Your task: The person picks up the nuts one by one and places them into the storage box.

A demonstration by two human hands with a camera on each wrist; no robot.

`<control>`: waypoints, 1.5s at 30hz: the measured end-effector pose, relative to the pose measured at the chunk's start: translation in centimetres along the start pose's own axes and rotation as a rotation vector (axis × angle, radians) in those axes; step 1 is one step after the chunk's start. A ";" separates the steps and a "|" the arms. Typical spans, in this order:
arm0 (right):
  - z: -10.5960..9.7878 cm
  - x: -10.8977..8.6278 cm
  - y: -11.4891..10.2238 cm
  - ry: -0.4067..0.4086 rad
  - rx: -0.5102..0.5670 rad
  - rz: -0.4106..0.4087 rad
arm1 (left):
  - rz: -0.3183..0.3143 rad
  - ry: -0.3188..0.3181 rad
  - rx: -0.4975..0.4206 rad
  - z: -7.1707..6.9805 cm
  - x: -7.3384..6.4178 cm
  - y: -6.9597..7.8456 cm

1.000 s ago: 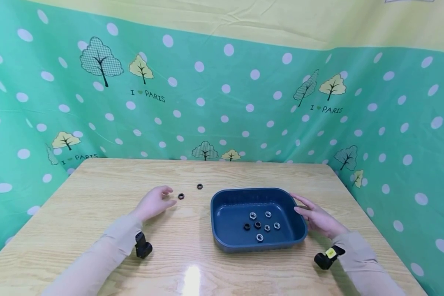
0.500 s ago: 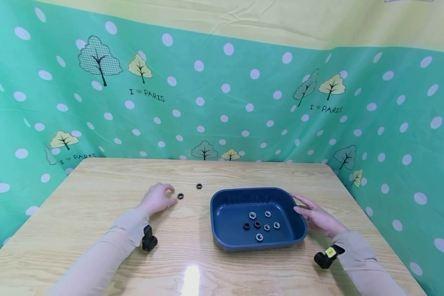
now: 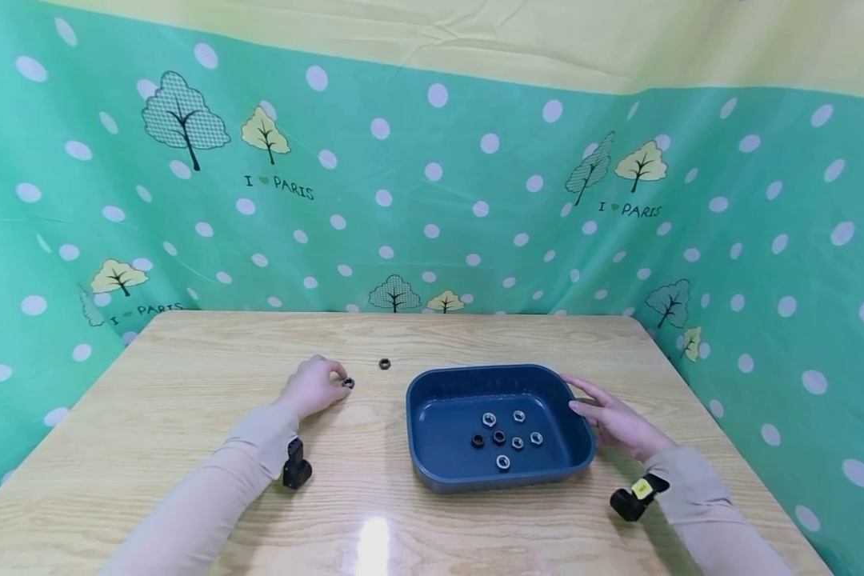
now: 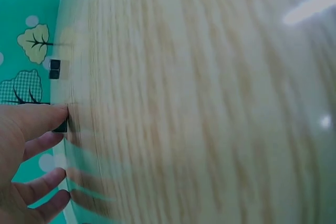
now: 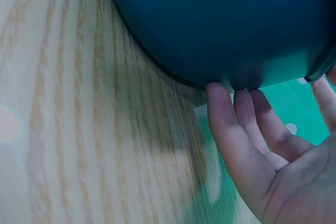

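My left hand (image 3: 315,386) pinches a dark hex nut (image 3: 349,383) between thumb and index finger, down at the table. In the left wrist view that nut (image 4: 61,127) shows partly behind the thumb, and the other fingers are spread apart. A second dark nut (image 3: 385,364) lies a little farther back to the right. My right hand (image 3: 622,424) rests against the right side of a dark blue rectangular bin (image 3: 432,480). The right wrist view has its fingertips (image 5: 218,95) touching the bin's outer wall (image 5: 226,30), fairly straight.
Inside the bin lie several silver nuts (image 3: 502,462) and two dark nuts (image 3: 478,441). The wooden table (image 3: 209,352) ends at a green dotted cloth (image 3: 432,200) behind and on the right. Black wrist cameras (image 3: 297,464) sit on both forearms.
My left hand has moved slightly right and closed its thumb and index finger on the nearer dark nut. The right hand stays against the bin. The head view has shifted slightly.
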State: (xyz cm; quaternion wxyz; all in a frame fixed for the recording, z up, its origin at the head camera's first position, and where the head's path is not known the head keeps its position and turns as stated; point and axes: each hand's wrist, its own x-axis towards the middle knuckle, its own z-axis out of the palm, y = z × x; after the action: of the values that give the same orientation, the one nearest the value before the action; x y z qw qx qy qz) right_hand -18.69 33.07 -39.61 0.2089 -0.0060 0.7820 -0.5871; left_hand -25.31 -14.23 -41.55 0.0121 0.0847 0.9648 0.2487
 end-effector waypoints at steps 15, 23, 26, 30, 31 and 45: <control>0.0 0.0 0.0 0.001 0.002 0.000 | 0.009 -0.004 0.051 0.3 0.2 -0.1; 0.0 -0.1 -0.1 -0.021 0.007 -0.013 | 0.046 0.014 0.048 0.3 0.1 -0.3; 0.0 -0.1 -0.1 -0.019 0.008 -0.011 | 0.053 0.013 0.046 0.4 0.2 -0.5; 0.0 -0.1 -0.1 -0.016 0.010 -0.007 | 0.058 0.016 0.041 0.4 0.3 -0.6; 0.0 -0.1 -0.1 -0.014 0.011 -0.006 | 0.059 0.018 0.037 0.4 0.2 -0.5; 0.1 0.0 0.0 -0.004 0.008 -0.004 | 0.040 0.007 -0.017 -0.3 -0.6 0.1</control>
State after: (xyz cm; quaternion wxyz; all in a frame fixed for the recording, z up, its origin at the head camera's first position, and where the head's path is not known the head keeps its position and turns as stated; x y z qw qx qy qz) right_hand -18.68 33.02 -39.59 0.2093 -0.0081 0.7792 -0.5907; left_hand -24.70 -14.40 -41.29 0.0043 0.1030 0.9607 0.2576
